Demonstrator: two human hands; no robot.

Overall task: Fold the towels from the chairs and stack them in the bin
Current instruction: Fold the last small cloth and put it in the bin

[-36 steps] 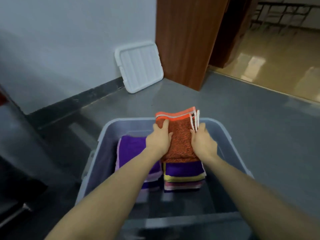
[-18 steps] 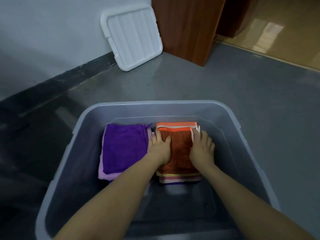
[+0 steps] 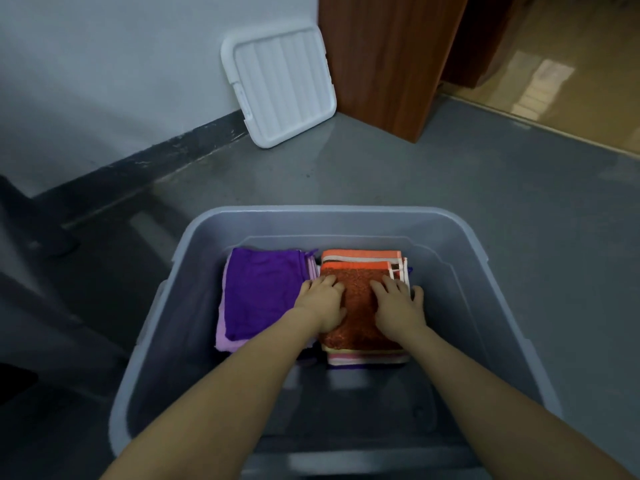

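Head: hands (image 3: pixel 360 303) on orange towel (image 3: pixel 360 320), no txt.

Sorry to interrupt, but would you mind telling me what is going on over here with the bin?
A person is packing folded towels into the grey bin on the floor. Both the left hand and the right hand press flat on the orange towel, which tops the right-hand stack. A purple towel tops a second stack beside it. The bin's white lid leans against the wall.
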